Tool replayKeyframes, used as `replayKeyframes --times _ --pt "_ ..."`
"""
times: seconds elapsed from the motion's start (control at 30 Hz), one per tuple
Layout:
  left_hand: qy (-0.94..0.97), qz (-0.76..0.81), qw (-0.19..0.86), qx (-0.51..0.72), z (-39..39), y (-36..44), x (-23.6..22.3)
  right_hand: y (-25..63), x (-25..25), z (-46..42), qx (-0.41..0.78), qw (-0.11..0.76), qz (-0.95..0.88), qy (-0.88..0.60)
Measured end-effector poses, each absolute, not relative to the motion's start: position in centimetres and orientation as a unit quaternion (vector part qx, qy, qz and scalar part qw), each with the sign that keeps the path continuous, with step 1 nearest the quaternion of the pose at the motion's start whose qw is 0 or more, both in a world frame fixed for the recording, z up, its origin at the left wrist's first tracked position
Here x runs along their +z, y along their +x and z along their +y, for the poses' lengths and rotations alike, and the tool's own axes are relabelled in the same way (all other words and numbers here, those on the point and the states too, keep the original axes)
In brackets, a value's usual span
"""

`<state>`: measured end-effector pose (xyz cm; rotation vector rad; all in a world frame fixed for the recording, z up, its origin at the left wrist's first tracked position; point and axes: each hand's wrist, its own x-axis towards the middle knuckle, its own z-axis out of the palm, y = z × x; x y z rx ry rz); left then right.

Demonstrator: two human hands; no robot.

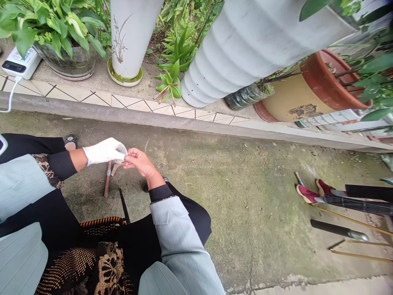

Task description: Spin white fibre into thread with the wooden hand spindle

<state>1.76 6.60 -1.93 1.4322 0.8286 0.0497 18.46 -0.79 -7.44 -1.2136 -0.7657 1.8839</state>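
A white glove (102,150) covers my left hand (107,151), whose fingers are bent and brought together toward the right; whether anything is in them is hidden. My bare right hand (140,164) meets it, thumb and fingers pinched at the tips of the glove. Below both hands, a tool with a worn reddish handle (107,182) lies on the concrete ground, and a pale pinkish piece (115,169) beside it is partly covered by my hands. My knees are spread on either side of the tool.
Ahead runs a tiled ledge (135,104) carrying a glass bowl plant (70,61), a white vase (130,37), a ribbed white planter (227,53), a terracotta-rimmed pot (294,92) and a white device (23,61) with a cable. At right are another person's red shoes (307,194) and a dark tube (334,229).
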Motion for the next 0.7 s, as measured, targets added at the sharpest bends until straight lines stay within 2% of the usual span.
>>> replayKeyframes --times 0.33,0.53,0.7 --pt "0.612 0.392 0.686 0.034 6.6 1.9 -2.6 18.5 -7.4 -0.6 0.701 0.36 -0.327 -0.521" --pt "0.697 0.421 0.581 -0.003 6.8 2.1 -3.0 17.7 -6.9 -0.6 0.64 0.359 -0.346 -0.585" --pt "0.734 0.417 0.536 -0.018 6.8 2.1 -3.2 17.9 -6.4 -0.5 0.639 0.344 -0.356 -0.589"
